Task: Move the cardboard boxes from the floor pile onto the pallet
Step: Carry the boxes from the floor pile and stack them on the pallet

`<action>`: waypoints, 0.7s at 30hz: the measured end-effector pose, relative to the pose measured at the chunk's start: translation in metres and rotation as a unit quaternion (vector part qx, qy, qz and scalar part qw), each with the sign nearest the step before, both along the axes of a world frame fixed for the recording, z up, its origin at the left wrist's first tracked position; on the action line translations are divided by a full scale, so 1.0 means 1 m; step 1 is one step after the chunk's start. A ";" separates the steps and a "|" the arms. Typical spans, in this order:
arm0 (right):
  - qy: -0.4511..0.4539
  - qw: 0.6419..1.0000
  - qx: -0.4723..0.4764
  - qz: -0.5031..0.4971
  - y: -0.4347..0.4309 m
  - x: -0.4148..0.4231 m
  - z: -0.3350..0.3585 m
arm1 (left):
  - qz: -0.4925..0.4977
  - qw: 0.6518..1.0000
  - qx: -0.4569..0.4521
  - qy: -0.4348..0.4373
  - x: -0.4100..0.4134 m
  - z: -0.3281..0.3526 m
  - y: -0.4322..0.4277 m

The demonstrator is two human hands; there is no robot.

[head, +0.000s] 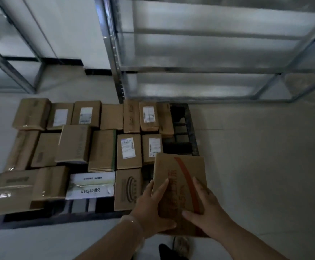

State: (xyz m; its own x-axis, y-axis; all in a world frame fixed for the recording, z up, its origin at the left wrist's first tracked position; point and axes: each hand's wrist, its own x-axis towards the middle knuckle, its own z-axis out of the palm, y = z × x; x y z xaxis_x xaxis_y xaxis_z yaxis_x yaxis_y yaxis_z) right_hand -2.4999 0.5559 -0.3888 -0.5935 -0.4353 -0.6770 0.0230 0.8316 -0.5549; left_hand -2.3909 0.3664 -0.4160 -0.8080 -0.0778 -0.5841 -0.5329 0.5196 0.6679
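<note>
Red-printed box [179,171] gripped at both sides by fingers of left hand [153,207] and right hand [207,212], at near-right corner of pallet [183,128].

Brown box [179,186] with orange-red stripe; white box [91,184]; black pallet [183,136]
</note>
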 end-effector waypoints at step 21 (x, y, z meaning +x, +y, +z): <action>-0.030 0.996 0.039 0.070 -0.059 -0.058 -0.363 | 0.051 0.972 -0.213 -0.089 -0.034 -0.343 -0.010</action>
State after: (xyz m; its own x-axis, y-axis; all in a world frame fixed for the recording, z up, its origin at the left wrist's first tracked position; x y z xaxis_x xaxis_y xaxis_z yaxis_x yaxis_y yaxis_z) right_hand -2.5576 0.4965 -0.7519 -0.4884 -0.4556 -0.7443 -0.0663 0.8698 -0.4889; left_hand -2.4253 0.3567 -0.7592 -0.6728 -0.4177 -0.6107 -0.6837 0.6663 0.2975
